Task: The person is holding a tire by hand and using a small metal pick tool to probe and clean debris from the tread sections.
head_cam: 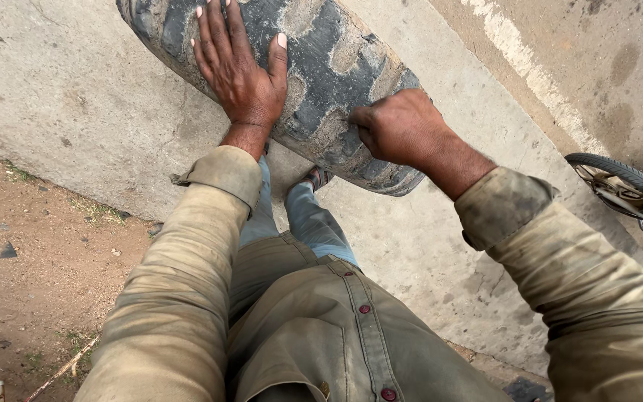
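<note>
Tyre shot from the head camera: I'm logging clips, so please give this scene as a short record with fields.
thing: large worn tyre, dusty tread, standing on concrete ground
left hand: flat on the tread, fingers spread
right hand: curled, fingertips pressed into the tread
clothing: khaki shirt sleeves, blue trousers
ground at left: bare dirt
right edge: part of a bicycle wheel

Even, soft daylight; no glare and no hard shadows, only faint shade beneath the hands. Focus sharp throughout. Wide-angle stretching at the frame edges, beyond both hands.
</note>
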